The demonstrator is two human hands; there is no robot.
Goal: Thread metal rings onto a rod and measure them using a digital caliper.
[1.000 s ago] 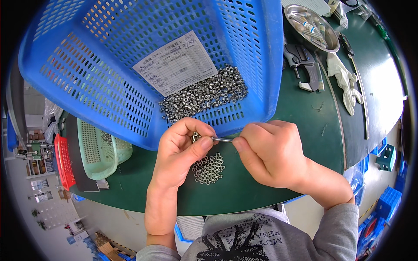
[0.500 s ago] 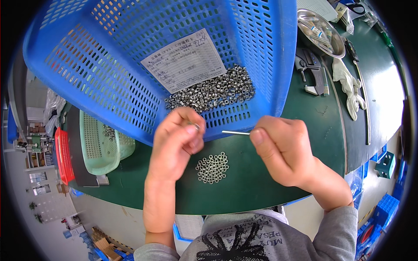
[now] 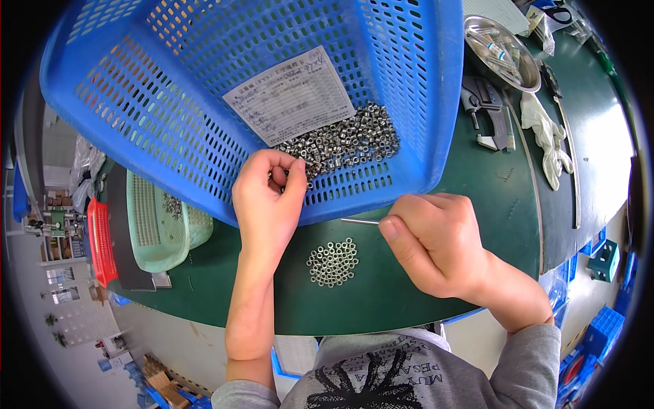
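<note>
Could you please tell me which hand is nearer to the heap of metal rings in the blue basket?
Left: the left hand is at the near left edge of the heap; the right hand is outside the blue basket, gripping a thin metal rod.

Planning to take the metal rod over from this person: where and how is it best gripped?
Probably by the bare stretch of the metal rod, coming from the person's left. That end sticks out leftward, almost straight sideways in the picture, while the right hand covers the other end. Being so thin, it suits a fingertip pinch.
</note>
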